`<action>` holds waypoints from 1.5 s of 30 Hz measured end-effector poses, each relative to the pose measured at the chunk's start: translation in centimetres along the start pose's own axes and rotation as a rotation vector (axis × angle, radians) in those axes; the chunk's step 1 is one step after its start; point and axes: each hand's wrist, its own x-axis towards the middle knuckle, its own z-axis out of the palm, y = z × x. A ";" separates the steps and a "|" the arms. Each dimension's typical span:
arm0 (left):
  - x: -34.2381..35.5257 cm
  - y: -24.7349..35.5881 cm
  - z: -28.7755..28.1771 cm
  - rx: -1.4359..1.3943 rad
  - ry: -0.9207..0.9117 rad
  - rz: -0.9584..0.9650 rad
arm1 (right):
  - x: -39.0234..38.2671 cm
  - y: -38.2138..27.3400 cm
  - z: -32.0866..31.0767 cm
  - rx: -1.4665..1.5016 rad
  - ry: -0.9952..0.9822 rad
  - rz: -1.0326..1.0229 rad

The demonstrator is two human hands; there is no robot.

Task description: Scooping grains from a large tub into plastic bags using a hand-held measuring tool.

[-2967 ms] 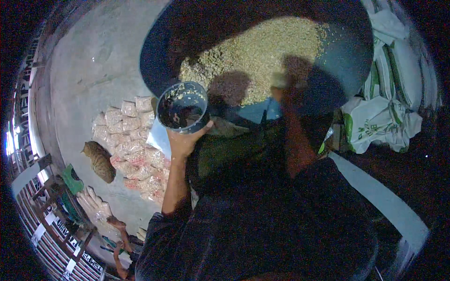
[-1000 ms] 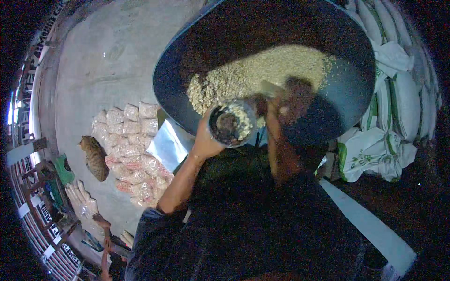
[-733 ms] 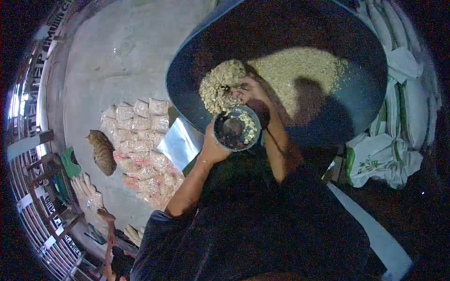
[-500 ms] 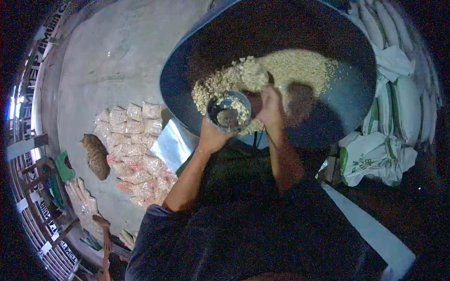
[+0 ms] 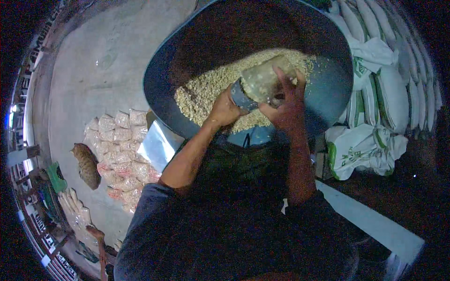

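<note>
My left hand (image 5: 224, 107) grips a dark grey cylindrical container (image 5: 243, 96), which is tilted with its opening toward a translucent plastic bag (image 5: 263, 77). My right hand (image 5: 287, 100) is closed around that bag at the container's mouth; some pale bits show inside it, and the join between bag and container is partly hidden by fingers. Both hands are over a large dark tub (image 5: 159, 61), whose lower part holds a spread of pale, chopped-looking grain (image 5: 194, 96). Shiny plastic sheets (image 5: 157, 143) lie just left of the tub's near side.
Rows of filled clear bags (image 5: 117, 154) lie on the concrete floor (image 5: 98, 56), beside a curled tabby cat (image 5: 86, 166) and a green plastic item (image 5: 57, 175). A co-worker's arm (image 5: 98, 239) reaches toward long bags (image 5: 75, 208). White sacks (image 5: 393, 100) are stacked right, above a pale board (image 5: 370, 220).
The container in my left hand has tipped from opening-up to lying sideways against the bag. My hands have risen with them, and my right hand has swung further right. The tub sits further left in view.
</note>
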 end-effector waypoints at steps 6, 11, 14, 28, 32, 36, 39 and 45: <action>0.5 5.4 -0.3 -0.523 0.002 -0.026 | -1.0 4.4 -0.7 -0.001 0.186 0.083; -0.2 10.4 0.4 -0.324 0.173 0.256 | -3.6 6.9 -0.8 -0.005 0.084 0.144; 1.2 12.9 0.1 -0.191 0.107 0.355 | -3.7 6.0 -0.9 0.221 0.143 0.173; 6.2 13.5 1.4 0.352 0.152 0.464 | -3.8 5.6 2.6 0.401 0.176 0.300; 4.4 14.0 2.0 -0.034 0.177 0.571 | -1.4 3.6 1.8 0.418 -0.333 0.678; 3.9 17.3 2.7 -0.049 0.194 0.524 | -2.5 8.1 4.4 0.534 -0.093 0.450; 4.3 19.0 1.2 -0.094 0.287 0.320 | -3.0 8.9 3.3 0.516 -0.016 0.457; 1.2 7.2 0.2 0.107 0.221 0.326 | -5.8 7.2 4.2 0.734 -0.036 0.511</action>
